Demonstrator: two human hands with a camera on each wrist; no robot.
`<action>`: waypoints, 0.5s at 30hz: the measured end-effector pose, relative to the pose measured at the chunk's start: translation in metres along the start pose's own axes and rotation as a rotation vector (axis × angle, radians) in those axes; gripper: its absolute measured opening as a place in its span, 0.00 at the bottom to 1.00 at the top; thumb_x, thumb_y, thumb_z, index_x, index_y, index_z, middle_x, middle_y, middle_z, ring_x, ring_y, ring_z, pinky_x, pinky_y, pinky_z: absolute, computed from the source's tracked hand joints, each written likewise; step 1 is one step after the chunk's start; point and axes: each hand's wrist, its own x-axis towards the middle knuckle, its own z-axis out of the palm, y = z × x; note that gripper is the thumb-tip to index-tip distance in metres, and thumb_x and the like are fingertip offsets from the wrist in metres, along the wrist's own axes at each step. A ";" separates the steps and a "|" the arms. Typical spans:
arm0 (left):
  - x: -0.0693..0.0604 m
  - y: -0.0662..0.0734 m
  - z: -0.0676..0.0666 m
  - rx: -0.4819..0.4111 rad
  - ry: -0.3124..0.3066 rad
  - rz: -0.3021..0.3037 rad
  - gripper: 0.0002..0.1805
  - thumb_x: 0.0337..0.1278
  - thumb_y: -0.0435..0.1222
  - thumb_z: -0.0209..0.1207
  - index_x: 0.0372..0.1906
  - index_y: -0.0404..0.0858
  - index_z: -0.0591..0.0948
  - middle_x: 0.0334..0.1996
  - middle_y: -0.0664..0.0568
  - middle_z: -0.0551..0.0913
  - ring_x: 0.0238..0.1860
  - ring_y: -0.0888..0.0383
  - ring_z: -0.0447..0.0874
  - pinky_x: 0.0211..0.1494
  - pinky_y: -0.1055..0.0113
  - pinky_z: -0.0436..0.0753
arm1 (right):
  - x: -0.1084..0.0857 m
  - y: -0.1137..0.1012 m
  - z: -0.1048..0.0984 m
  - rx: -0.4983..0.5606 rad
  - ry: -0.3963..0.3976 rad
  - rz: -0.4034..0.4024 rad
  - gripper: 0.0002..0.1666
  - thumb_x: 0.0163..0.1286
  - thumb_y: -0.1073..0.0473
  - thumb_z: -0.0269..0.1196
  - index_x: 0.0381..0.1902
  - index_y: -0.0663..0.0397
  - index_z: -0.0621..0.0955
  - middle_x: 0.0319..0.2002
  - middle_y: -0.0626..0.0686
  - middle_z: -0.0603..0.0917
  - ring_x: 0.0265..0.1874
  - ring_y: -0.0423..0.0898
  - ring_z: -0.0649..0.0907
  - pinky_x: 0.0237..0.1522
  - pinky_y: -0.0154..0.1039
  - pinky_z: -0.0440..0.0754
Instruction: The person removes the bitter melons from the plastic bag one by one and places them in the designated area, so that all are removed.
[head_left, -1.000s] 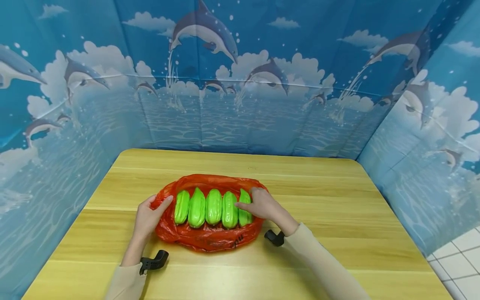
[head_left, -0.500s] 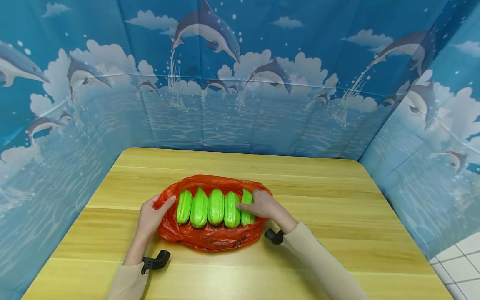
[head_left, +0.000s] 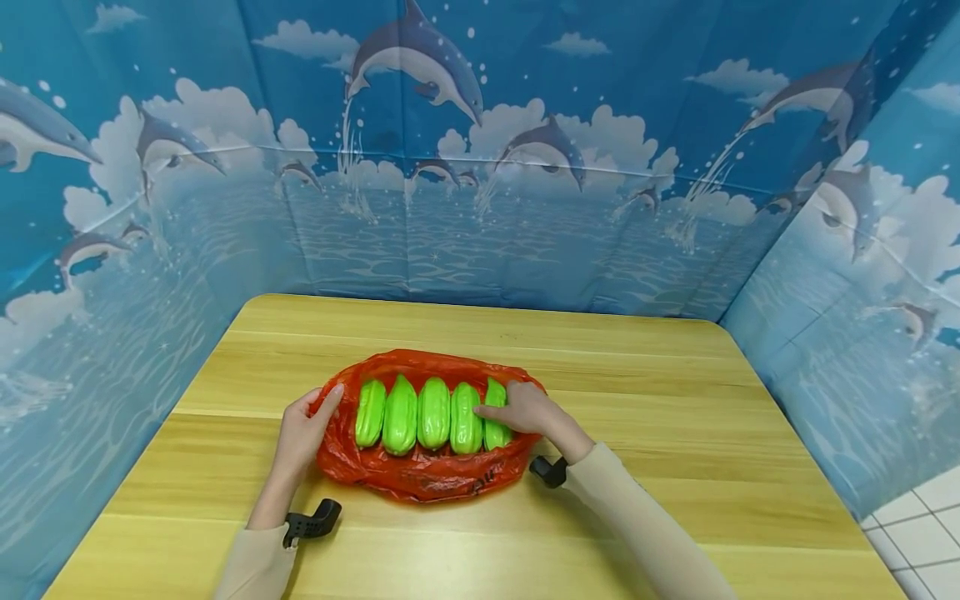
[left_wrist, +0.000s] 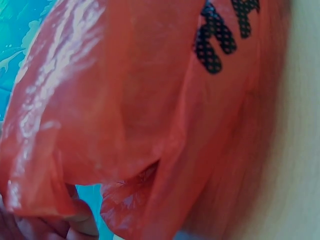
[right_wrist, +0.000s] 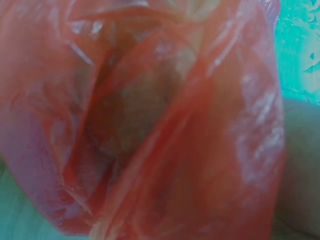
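A red plastic bag (head_left: 420,483) lies spread on the table, its mouth wide around several green ridged vegetables (head_left: 433,414) standing side by side in a row. At the bag's left edge the left hand (head_left: 302,429) pinches the film between thumb and fingers; in the left wrist view fingers (left_wrist: 82,220) show under the red film (left_wrist: 125,90). The right hand (head_left: 531,410) is at the right end of the row, its thumb by the two rightmost vegetables and its other fingers partly hidden at the bag's edge. Red film (right_wrist: 225,150) fills most of the right wrist view.
The wooden table (head_left: 637,375) extends around the bag. Behind and at both sides hangs a blue curtain (head_left: 337,225) with dolphins. White floor tiles (head_left: 926,517) show at the lower right. Black wrist mounts (head_left: 313,522) sit at both sleeves.
The left thumb has shifted slightly left, away from the leftmost vegetable. The bag's front edge has risen a little over the bottoms of the right-hand vegetables. The right hand stays nearly in place.
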 end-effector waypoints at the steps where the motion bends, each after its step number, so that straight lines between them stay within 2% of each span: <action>1: 0.000 0.000 0.000 0.000 -0.001 -0.002 0.26 0.60 0.53 0.58 0.36 0.30 0.77 0.21 0.51 0.75 0.24 0.60 0.74 0.27 0.70 0.77 | 0.000 0.000 0.000 -0.002 -0.001 0.001 0.44 0.64 0.36 0.60 0.55 0.74 0.72 0.45 0.66 0.79 0.38 0.53 0.80 0.39 0.46 0.77; 3: 0.001 -0.001 0.000 -0.001 -0.005 0.000 0.26 0.60 0.54 0.58 0.35 0.30 0.77 0.21 0.52 0.75 0.24 0.60 0.74 0.27 0.70 0.77 | 0.001 0.001 0.001 -0.004 -0.006 0.003 0.45 0.65 0.37 0.59 0.57 0.75 0.70 0.51 0.69 0.77 0.44 0.56 0.80 0.43 0.48 0.77; 7: 0.001 -0.003 0.000 -0.012 0.000 0.013 0.26 0.60 0.53 0.58 0.35 0.31 0.78 0.21 0.52 0.75 0.24 0.60 0.74 0.27 0.69 0.77 | 0.003 0.003 0.002 -0.002 -0.017 0.004 0.45 0.66 0.37 0.58 0.60 0.76 0.69 0.55 0.70 0.74 0.52 0.61 0.77 0.49 0.51 0.75; 15: 0.002 -0.003 0.000 0.000 0.004 0.009 0.26 0.60 0.54 0.57 0.37 0.31 0.78 0.22 0.51 0.75 0.24 0.59 0.75 0.27 0.69 0.77 | 0.004 0.005 0.002 0.008 -0.022 0.016 0.45 0.67 0.38 0.57 0.61 0.76 0.67 0.57 0.70 0.72 0.55 0.62 0.74 0.52 0.53 0.73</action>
